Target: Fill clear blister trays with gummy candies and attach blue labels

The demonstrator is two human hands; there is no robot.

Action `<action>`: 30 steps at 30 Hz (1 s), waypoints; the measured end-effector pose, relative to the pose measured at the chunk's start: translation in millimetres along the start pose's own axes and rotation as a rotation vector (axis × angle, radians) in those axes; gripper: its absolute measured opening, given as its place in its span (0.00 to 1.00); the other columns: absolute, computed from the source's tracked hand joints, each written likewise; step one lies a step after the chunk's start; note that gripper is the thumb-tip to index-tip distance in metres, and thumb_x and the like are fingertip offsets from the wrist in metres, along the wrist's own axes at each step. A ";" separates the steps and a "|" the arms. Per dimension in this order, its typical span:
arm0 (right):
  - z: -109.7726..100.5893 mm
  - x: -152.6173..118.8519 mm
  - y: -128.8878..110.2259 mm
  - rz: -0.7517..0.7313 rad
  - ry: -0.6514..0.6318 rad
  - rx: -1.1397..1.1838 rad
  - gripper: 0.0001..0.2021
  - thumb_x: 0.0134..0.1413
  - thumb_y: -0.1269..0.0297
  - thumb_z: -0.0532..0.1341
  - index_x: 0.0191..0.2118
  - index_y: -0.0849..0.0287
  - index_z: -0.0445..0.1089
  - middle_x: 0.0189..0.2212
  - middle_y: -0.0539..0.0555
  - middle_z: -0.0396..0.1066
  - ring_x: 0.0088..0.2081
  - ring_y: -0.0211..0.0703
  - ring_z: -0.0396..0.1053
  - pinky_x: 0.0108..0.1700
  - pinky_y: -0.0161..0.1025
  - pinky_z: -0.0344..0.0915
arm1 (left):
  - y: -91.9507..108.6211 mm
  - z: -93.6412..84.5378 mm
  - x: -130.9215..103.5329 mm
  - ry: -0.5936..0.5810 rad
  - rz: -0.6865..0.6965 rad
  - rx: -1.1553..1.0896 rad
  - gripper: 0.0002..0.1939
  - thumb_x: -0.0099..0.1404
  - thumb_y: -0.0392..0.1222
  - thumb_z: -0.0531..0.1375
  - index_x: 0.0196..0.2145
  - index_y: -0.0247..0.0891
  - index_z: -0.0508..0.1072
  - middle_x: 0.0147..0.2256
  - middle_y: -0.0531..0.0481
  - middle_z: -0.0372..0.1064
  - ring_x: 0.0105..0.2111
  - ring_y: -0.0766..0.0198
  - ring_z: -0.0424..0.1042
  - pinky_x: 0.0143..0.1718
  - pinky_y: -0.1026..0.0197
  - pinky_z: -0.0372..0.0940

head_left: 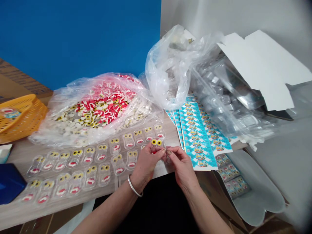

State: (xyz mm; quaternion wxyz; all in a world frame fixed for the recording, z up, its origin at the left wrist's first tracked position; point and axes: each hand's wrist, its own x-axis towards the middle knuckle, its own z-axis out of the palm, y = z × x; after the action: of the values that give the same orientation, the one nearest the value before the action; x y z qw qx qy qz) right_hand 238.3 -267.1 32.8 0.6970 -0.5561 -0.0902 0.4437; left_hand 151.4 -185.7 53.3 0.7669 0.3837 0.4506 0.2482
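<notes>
Your left hand grips a clear case, yellow eyes showing; your right hand pinches its right side, fingertips together. Case sits between blue printed sheets and rows of similar cases.

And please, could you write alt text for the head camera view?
A person's left hand holds a clear case with yellow eyes, right hand at its edge; rows of similar cases, a bag of pieces and blue sheets lie nearby.
</notes>
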 end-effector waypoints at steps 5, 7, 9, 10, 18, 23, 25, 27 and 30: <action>-1.2 0.6 -1.2 -0.007 -0.006 -0.036 0.09 0.47 0.55 0.72 0.31 0.53 0.77 0.32 0.50 0.77 0.34 0.42 0.72 0.42 0.41 0.69 | -3.3 -2.7 1.2 0.006 0.023 0.041 0.09 0.50 0.38 0.68 0.29 0.35 0.73 0.27 0.51 0.74 0.27 0.66 0.71 0.34 0.62 0.65; -0.8 0.3 -2.1 -0.012 -0.006 -0.053 0.10 0.46 0.55 0.72 0.31 0.53 0.77 0.33 0.50 0.78 0.34 0.43 0.73 0.42 0.42 0.69 | -2.9 -2.8 1.6 0.021 0.022 0.069 0.09 0.50 0.38 0.68 0.29 0.35 0.73 0.27 0.51 0.75 0.27 0.65 0.71 0.35 0.62 0.65; -0.3 -0.1 -2.8 -0.021 -0.011 -0.068 0.10 0.46 0.54 0.72 0.30 0.53 0.77 0.34 0.51 0.78 0.35 0.43 0.73 0.43 0.43 0.70 | -1.6 -2.3 1.7 0.044 0.016 0.090 0.08 0.49 0.37 0.68 0.29 0.35 0.73 0.27 0.50 0.75 0.27 0.65 0.72 0.34 0.62 0.65; -0.3 -0.3 -2.8 -0.027 -0.016 -0.078 0.09 0.47 0.54 0.72 0.30 0.53 0.77 0.34 0.50 0.78 0.35 0.43 0.73 0.43 0.42 0.70 | -0.8 -2.0 1.7 0.055 0.014 0.097 0.08 0.49 0.37 0.67 0.28 0.35 0.73 0.27 0.50 0.75 0.27 0.65 0.72 0.34 0.62 0.65; -8.0 -0.2 3.4 -0.129 -0.065 -0.243 0.07 0.54 0.56 0.68 0.32 0.53 0.77 0.41 0.52 0.76 0.42 0.46 0.73 0.49 0.43 0.67 | 2.3 0.1 -0.2 0.087 -0.001 0.073 0.08 0.46 0.35 0.66 0.28 0.36 0.73 0.25 0.51 0.75 0.25 0.66 0.71 0.31 0.63 0.65; -7.5 -0.7 0.2 -0.178 -0.067 -0.346 0.08 0.54 0.55 0.68 0.33 0.53 0.78 0.43 0.54 0.76 0.46 0.48 0.72 0.50 0.44 0.66 | 2.2 -0.7 0.6 0.087 0.002 0.062 0.08 0.46 0.35 0.66 0.26 0.36 0.72 0.24 0.52 0.73 0.24 0.67 0.70 0.30 0.64 0.64; -6.5 -0.2 -0.4 -0.131 -0.057 -0.281 0.09 0.54 0.54 0.68 0.34 0.53 0.78 0.42 0.54 0.77 0.44 0.47 0.73 0.49 0.44 0.67 | 2.8 -1.5 1.6 0.071 -0.003 0.049 0.08 0.46 0.35 0.67 0.26 0.36 0.72 0.24 0.52 0.73 0.24 0.67 0.70 0.30 0.63 0.64; -5.8 0.8 0.0 -0.030 -0.042 -0.160 0.11 0.52 0.52 0.69 0.36 0.54 0.79 0.38 0.53 0.78 0.39 0.46 0.74 0.46 0.43 0.68 | 3.6 -2.4 2.5 0.055 -0.003 0.034 0.08 0.47 0.35 0.66 0.27 0.36 0.71 0.24 0.52 0.73 0.24 0.66 0.70 0.30 0.63 0.64; -5.4 2.4 0.5 0.107 -0.039 -0.017 0.16 0.47 0.50 0.72 0.38 0.56 0.78 0.33 0.53 0.78 0.33 0.43 0.74 0.40 0.42 0.69 | 4.8 -3.0 3.1 0.047 -0.001 0.022 0.08 0.47 0.35 0.66 0.27 0.36 0.71 0.24 0.52 0.72 0.24 0.66 0.70 0.28 0.63 0.64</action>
State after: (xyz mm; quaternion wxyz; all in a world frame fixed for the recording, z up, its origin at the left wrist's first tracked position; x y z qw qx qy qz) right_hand 242.8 -269.1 29.5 0.6654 -0.5574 -0.0778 0.4904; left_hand 150.0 -179.6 54.8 0.7519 0.3861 0.4714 0.2517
